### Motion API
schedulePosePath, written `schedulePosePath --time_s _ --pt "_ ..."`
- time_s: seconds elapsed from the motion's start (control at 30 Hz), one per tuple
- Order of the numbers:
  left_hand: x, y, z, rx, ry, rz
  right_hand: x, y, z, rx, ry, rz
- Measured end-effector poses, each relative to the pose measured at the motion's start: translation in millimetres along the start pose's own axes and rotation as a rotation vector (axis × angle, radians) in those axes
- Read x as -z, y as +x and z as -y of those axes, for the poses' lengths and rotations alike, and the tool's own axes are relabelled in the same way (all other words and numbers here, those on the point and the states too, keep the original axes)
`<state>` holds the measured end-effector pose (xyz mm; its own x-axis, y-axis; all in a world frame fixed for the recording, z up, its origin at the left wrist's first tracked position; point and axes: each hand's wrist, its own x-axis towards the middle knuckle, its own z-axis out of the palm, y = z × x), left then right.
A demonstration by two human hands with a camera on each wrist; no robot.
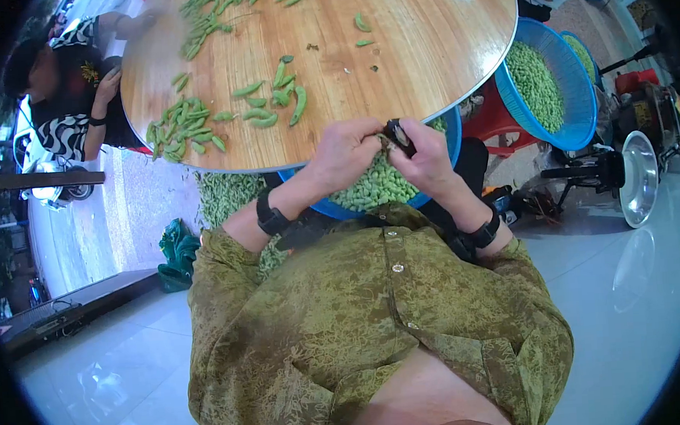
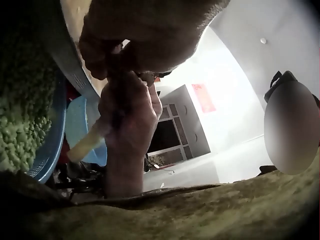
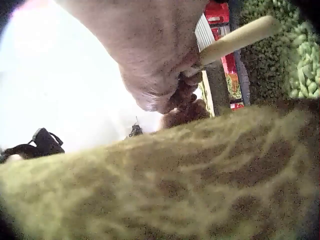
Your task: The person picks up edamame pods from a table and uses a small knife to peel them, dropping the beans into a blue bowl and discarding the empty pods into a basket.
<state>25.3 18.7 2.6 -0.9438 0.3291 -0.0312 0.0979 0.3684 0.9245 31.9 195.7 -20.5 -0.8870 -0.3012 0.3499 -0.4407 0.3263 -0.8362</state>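
Right hand (image 1: 429,159) grips a tool (image 3: 235,37); left hand (image 1: 344,154) pinches what looks like a pod (image 1: 384,140) above the basin (image 1: 453,137) at the table's (image 1: 392,46) near edge; loose pods (image 1: 183,125) beyond

green pods (image 1: 183,125) | blue basin (image 1: 574,97) | olive patterned shirt (image 1: 347,321)

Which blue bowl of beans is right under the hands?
The blue bowl tucked under the near edge of the table; the left hand and right hand work over it. The other blue bowl stands farther right.
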Motion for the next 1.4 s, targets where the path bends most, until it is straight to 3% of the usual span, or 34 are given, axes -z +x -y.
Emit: schedulePosePath --time_s 0.07,0.27,0.33,0.4,0.5,0.6,0.73,0.8,0.83,0.87,0.93,1.0,1.07,1.13,1.27,1.33,1.4 --pt "-2.8 0.8 1.3 -0.156 0.162 -0.036 -5.4 -1.6 -0.3 0.089 -0.105 -0.063" --pt "-1.4 5.9 1.2 -0.198 0.186 -0.077 4.4 6.5 4.8 0.18 -0.176 -0.144" --pt "11.7 11.0 6.4 -0.335 0.447 -0.181 18.6 9.6 -5.4 -0.159 -0.032 -0.122" --pt "26.4 16.9 6.5 -0.331 0.561 -0.202 23.3 8.1 -13.7 -0.195 0.016 -0.125" --pt "34.1 21.1 11.8 -0.379 0.489 -0.178 21.4 5.7 -8.0 -0.36 0.319 0.042" --pt "34.8 17.7 13.4 -0.294 0.495 -0.136 18.0 4.9 -7.9 -0.427 0.404 0.074" --pt "42.4 16.8 13.4 -0.442 0.565 -0.303 16.7 0.6 -15.4 -0.394 0.391 0.067" --pt "37.9 8.6 -4.8 -0.373 0.352 -0.264 14.0 0.5 -10.6 -0.429 0.439 0.065" --pt "27.5 0.9 -21.3 -0.282 0.178 -0.142 12.4 0.7 -8.3 -0.454 0.483 0.069" --pt "23.8 -2.8 -20.7 -0.277 0.175 -0.143 11.2 0.8 -6.6 -0.459 0.483 0.073" --pt "21.2 -5.6 -19.4 -0.309 0.26 0.01 8.4 3.4 -4.2 -0.404 0.493 0.107" --pt "31.4 -2.0 -19.8 -0.295 0.257 0.0 5.6 6.3 1.7 -0.44 0.575 0.086" --pt "56.2 10.6 -7.2 -0.444 0.609 -0.259 8.1 5.1 -0.4 -0.478 0.65 0.065" --pt "82.0 34.6 7.0 -0.471 0.979 -0.366 13.5 1.7 -9.1 -0.543 0.743 0.184" --pt "83.9 95.8 11.4 -0.532 0.893 -0.266 5.7 0.3 -5.3 -0.544 0.819 0.179" --pt "67.4 133.5 7.3 -0.187 0.791 -0.263 2.1 -1.4 -11.2 -0.522 0.796 0.234" --pt "53.9 163.9 5.1 -0.121 0.825 -0.292 4.0 -0.8 -6.3 -0.542 0.834 0.165"
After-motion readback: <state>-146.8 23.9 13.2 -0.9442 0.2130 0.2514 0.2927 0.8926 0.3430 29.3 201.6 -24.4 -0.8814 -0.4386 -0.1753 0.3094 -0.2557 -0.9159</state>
